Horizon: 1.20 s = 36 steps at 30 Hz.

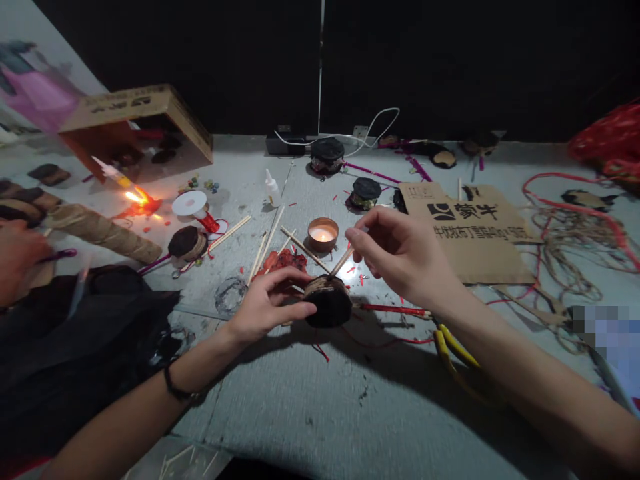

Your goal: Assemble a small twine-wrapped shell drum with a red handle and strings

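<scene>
My left hand (273, 303) grips a small round drum (327, 308) by its left side, thumb near the black face and fingers behind. Twine wraps the drum's rim, and a red-wrapped handle (395, 309) points right. Between the thumb and fingers of my right hand (390, 250) is a thin wooden stick (343, 261), slanting down so its tip meets the drum's upper edge. Just behind the drum burns a tealight candle (323, 235). Red pieces (285, 262) and loose sticks (267, 240) lie beside my left fingers. Yellow-handled pliers (453, 350) lie partly under my right forearm.
Another person's hand (23, 257) works at far left, near a twine-wrapped roll (105, 233). A second flame (137, 197) burns there. More drums (327, 157), a glue bottle (271, 190), a thread spool (191, 203), a cardboard box (193, 127) and flat cardboard (485, 263) surround the work.
</scene>
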Each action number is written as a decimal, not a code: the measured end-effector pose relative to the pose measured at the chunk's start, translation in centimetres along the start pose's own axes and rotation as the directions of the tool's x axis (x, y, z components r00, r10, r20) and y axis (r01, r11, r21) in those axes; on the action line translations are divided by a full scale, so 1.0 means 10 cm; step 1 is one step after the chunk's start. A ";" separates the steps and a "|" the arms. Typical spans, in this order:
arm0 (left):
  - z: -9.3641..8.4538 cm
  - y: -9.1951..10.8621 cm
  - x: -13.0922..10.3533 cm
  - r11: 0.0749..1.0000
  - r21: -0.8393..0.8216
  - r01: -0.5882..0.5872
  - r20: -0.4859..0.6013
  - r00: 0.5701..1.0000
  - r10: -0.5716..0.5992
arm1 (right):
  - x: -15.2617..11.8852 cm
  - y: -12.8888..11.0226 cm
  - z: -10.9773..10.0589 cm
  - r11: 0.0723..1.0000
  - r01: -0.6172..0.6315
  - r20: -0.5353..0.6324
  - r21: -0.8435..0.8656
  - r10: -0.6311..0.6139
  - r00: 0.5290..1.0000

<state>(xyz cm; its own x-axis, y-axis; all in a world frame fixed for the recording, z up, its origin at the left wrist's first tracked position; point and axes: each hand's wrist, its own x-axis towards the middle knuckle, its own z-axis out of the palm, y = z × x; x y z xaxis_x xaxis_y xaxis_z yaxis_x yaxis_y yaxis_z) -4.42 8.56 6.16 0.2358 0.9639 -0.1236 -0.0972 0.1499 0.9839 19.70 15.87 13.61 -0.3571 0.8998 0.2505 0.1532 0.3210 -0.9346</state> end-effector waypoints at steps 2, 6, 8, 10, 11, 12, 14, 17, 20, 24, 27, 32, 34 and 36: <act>0.00 0.00 0.00 1.000 0.007 -0.015 0.008 1.000 0.015 | 0.00 -0.01 0.00 1.000 -0.005 -0.002 -0.014 0.005 1.000; 0.00 0.01 0.00 0.998 0.026 -0.052 0.022 0.998 0.051 | -0.01 -0.05 0.00 0.998 -0.033 0.020 -0.053 0.034 0.999; 0.00 0.01 -0.01 0.997 0.038 -0.070 0.028 0.997 0.069 | -0.01 -0.07 -0.01 0.995 -0.042 0.028 -0.089 0.045 0.999; 0.00 0.02 -0.01 0.995 0.052 -0.085 0.034 0.996 0.084 | -0.02 -0.06 0.00 0.992 -0.025 0.026 -0.123 0.029 0.999; -0.01 0.02 -0.01 0.994 0.060 -0.093 0.036 0.995 0.091 | -0.03 -0.05 0.00 0.990 -0.009 0.024 -0.138 0.013 1.000; -0.01 0.01 -0.01 0.992 0.069 -0.102 0.039 0.994 0.100 | -0.03 -0.04 0.01 0.988 0.009 0.023 -0.151 -0.006 1.000; -0.01 0.00 -0.01 0.988 0.088 -0.124 0.046 0.992 0.120 | -0.04 -0.02 0.02 0.983 0.045 0.025 -0.176 -0.041 0.999; -0.01 0.00 0.00 0.979 0.121 -0.164 0.059 0.986 0.157 | -0.05 -0.02 0.02 0.975 0.084 0.047 -0.205 -0.076 0.996; -0.01 0.00 -0.01 0.965 0.155 -0.210 0.071 0.977 0.201 | -0.06 -0.07 -0.03 0.959 0.139 0.119 -0.247 -0.112 0.987; 0.01 0.02 -0.03 0.937 0.208 -0.281 0.091 0.959 0.268 | -0.09 -0.18 -0.15 0.942 0.207 0.281 -0.264 -0.131 0.951; 0.03 0.02 -0.04 0.911 0.250 -0.328 0.105 0.944 0.312 | -0.11 -0.24 -0.20 0.927 0.243 0.325 -0.285 -0.145 0.935; 0.04 0.02 -0.05 0.880 0.298 -0.370 0.135 0.929 0.345 | -0.16 -0.28 -0.16 0.913 0.344 0.395 -0.217 -0.241 0.887; 0.05 0.02 -0.06 0.876 0.303 -0.374 0.144 0.927 0.346 | -0.18 -0.29 -0.14 0.917 0.359 0.411 -0.171 -0.265 0.872; 0.06 0.02 -0.06 0.873 0.307 -0.378 0.151 0.925 0.347 | -0.20 -0.29 -0.13 0.923 0.356 0.423 -0.148 -0.266 0.866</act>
<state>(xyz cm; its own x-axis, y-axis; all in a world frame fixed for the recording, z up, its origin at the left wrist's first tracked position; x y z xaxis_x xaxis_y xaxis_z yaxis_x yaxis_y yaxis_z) -4.01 7.87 6.49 0.3310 0.9108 0.2467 0.1229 -0.3008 0.9457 21.14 13.55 16.18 -0.7399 0.5691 0.3588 0.1510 0.6602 -0.7358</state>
